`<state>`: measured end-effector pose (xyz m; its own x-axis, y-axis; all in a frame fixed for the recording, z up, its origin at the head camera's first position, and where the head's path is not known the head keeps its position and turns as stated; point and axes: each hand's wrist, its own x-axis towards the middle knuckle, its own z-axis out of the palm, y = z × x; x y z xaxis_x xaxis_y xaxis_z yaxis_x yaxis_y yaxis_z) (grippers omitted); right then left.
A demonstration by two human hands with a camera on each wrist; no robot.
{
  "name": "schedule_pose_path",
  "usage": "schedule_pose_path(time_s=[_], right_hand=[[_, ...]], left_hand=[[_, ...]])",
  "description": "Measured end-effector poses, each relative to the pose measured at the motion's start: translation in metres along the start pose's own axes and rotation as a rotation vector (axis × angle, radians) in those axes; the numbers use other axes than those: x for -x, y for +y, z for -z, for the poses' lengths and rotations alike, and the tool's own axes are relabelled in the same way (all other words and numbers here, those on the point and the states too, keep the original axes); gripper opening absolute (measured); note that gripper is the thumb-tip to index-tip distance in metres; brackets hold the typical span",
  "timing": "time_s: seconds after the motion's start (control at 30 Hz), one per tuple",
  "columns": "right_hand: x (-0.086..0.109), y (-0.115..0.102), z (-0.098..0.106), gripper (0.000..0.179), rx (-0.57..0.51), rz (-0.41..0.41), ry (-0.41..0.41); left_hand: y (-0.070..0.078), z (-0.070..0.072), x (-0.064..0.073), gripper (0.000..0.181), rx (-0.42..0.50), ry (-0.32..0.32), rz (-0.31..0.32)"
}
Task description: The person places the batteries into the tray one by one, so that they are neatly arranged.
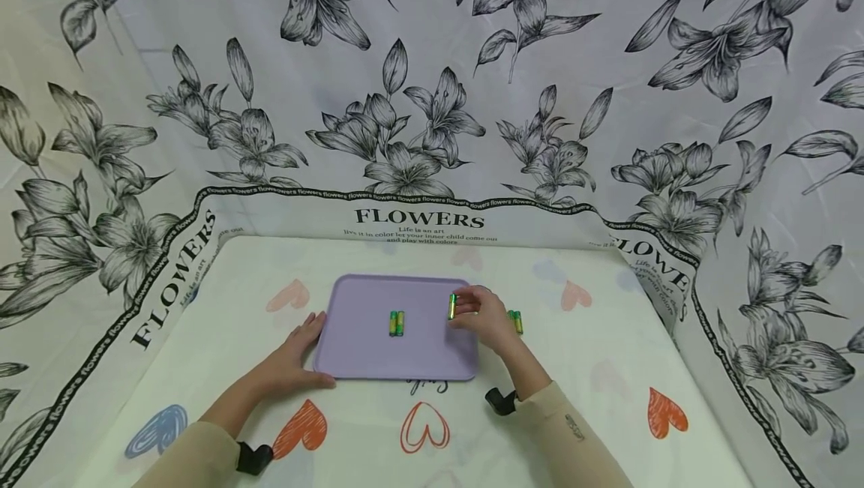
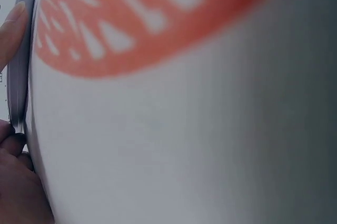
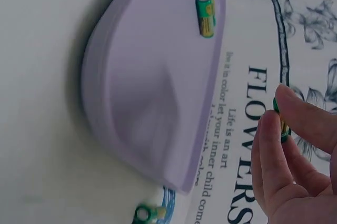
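A purple tray [image 1: 364, 359] lies on the table. At its left edge rests my left hand [image 1: 297, 359], fingers along the side and thumb by the near left corner. My right hand [image 1: 491, 317] pinches one green and yellow battery [image 1: 452, 306] between thumb and fingers, above the tray's right part. Two matching batteries [image 1: 397, 323] lie side by side near the tray's middle. Further batteries [image 1: 517, 322] are on the table just right of the tray, partly hidden by my right hand. In the left wrist view only the tray's edge [image 2: 20, 77] and some fingertips show.
The pale tablecloth [image 1: 574, 375] carries printed hearts. A white curtain [image 1: 418, 128] with black flowers rises behind and along both sides of the table. Small black devices are worn at the left wrist [image 1: 254, 459] and the right wrist [image 1: 502, 401].
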<state>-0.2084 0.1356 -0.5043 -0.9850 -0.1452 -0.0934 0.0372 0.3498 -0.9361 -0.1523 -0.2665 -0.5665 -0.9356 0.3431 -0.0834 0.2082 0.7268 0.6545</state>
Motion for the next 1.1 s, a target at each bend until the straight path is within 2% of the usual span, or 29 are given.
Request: schedule_pose_path(time_s=[0.23, 0.5, 0.77, 1.1], right_hand=[[-0.007, -0.001, -0.02, 0.052, 0.045, 0.022, -0.036], [-0.013, 0.001, -0.04, 0.052, 0.101, 0.056, -0.09], [-0.018, 0.003, -0.062, 0.051, 0.135, 0.09, -0.088], [-0.021, 0.003, -0.077, 0.054, 0.146, 0.042, -0.104]], left_hand=[[-0.002, -0.001, -0.001, 0.13, 0.005, -0.015, 0.022], [-0.002, -0.001, -0.001, 0.13, -0.002, -0.01, 0.019], [-0.001, -0.001, -0.001, 0.129, -0.001, -0.007, 0.009], [0.001, 0.0, 0.0, 0.128, -0.006, -0.013, 0.028]])
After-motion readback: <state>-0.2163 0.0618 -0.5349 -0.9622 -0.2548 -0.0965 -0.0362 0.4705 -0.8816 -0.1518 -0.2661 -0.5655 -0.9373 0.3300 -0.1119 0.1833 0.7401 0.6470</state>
